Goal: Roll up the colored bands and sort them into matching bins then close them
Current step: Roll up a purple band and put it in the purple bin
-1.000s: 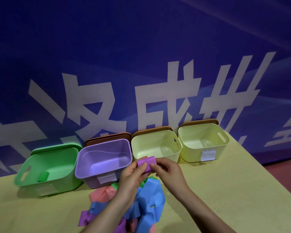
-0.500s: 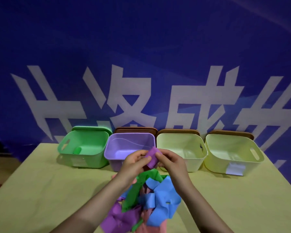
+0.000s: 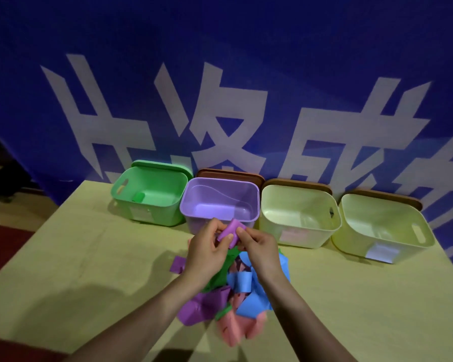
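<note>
1. Both hands pinch one purple roll (image 3: 230, 232) between them: the left hand (image 3: 207, 253) has its thumb and fingers curled on the roll's left and lower side, and the right hand (image 3: 259, 246) has its fingertips on the roll's right side.
2. The roll is held in the air, tilted, with one end pointing up and away from the person.
3. Just beyond the roll stands the purple bin (image 3: 220, 202), open; the roll sits in front of its near wall, not inside it.
4. Under and just behind the hands, toward the person, lies a pile of loose bands (image 3: 236, 296) on the table (image 3: 89, 270): green, blue, purple and pink strips tangled together, some partly hidden by the wrists.
5. Left of the grip and a little farther off is the green bin (image 3: 152, 194), open, with a small green roll (image 3: 138, 197) on its floor.
6. Right of the grip, touching the purple bin's side, is a pale yellow bin (image 3: 298, 218); a second yellow bin (image 3: 385, 231) stands farther right, just beside the first.
7. Each bin has a lid propped behind it: green behind the green one, brown behind the other three.
8. Beyond the bins hangs a blue banner (image 3: 220, 74) with large white characters.
</note>
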{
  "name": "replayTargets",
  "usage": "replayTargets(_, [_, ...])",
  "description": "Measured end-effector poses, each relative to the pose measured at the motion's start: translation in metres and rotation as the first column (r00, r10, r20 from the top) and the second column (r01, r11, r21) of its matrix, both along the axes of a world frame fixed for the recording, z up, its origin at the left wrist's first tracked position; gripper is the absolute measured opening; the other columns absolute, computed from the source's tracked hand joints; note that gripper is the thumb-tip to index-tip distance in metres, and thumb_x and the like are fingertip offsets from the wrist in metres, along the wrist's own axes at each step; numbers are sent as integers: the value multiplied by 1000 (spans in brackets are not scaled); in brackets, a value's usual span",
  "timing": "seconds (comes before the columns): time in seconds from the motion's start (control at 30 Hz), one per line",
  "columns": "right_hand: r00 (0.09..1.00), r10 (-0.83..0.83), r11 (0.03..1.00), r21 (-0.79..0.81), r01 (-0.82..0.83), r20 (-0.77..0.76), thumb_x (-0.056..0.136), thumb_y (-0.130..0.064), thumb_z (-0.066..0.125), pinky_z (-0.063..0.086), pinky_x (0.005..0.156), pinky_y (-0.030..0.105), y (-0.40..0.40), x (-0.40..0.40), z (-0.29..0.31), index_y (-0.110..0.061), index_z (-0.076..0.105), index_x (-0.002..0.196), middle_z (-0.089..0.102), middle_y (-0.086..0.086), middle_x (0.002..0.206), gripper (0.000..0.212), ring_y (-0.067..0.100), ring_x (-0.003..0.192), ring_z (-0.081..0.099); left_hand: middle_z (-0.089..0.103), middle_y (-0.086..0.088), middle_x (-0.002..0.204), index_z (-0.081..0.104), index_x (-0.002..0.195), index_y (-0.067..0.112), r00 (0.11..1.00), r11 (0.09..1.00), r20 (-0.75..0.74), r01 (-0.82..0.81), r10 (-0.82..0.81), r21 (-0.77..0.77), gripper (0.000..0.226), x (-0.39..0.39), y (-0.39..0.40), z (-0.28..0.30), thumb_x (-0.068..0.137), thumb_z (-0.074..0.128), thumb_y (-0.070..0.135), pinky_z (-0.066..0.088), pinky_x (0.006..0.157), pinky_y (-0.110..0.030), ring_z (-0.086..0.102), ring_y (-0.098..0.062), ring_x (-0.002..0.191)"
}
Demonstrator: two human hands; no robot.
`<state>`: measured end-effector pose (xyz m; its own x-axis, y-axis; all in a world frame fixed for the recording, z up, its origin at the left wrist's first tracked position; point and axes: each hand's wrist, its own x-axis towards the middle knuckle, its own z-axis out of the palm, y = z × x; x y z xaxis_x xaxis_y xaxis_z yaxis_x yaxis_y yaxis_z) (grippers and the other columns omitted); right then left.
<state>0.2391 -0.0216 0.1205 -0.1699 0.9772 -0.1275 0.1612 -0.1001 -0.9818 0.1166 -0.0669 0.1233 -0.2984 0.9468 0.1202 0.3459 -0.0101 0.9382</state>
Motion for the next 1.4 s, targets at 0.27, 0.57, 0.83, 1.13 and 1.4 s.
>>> replayTargets(0.27, [994, 79, 995, -61, -83, -73, 94, -6, 56, 38, 44, 11, -11, -44, 2, -9, 55, 61, 52, -9, 42, 33, -3, 41, 49, 66, 19, 70, 63, 78, 30, 997, 993, 20, 74, -73, -96, 11, -63, -7, 2, 84, 67, 22, 51, 67, -25, 61, 5, 70])
replayTargets(0.57, [981, 178, 983, 34, -181, 80, 91, 3, 53, 47, 94, 33, 10, -107, 13, -13, 66, 112, 68, 7, 108, 29, 17, 98, 61, 66, 5, 81, 61, 104, 14, 938, 955, 329, 190, -108, -229, 24, -136, 21, 11, 87, 62, -3, 47, 68, -9, 61, 8, 64])
replayTargets(0.83, [996, -89, 996, 9, 88, 33, 86, -2, 64, 54, 84, 40, 33, -143, 11, -14, 75, 96, 71, -4, 77, 20, 15, 79, 62, 68, -1, 92, 64, 112, 9, 971, 983, 223, 119, -86, -141, 30, -157, 52, 7, 85, 62, -5, 48, 71, -10, 59, 14, 62])
replayTargets(1.13, [913, -338, 940, 124, 317, 227, 86, -14, 69, 42, 65, 8, 87, -170, -10, -5, 73, 105, 74, 11, 98, 21, 10, 83, 65, 68, -11, 74, 76, 90, 4, 988, 1000, -155, 4, -2, 15, 11, -161, 108, -4, 84, 68, 7, 43, 65, -32, 60, -22, 68])
replayTargets(1.4, [956, -205, 970, -89, 228, 209, 84, -6, 69, 48, 59, 17, 149, -167, -43, -3, 76, 83, 60, -7, 55, 8, -2, 51, 48, 66, -12, 76, 72, 83, 5, 957, 973, -226, 140, -180, -184, 11, -177, 175, -45, 87, 63, 9, 37, 63, -30, 58, -26, 72])
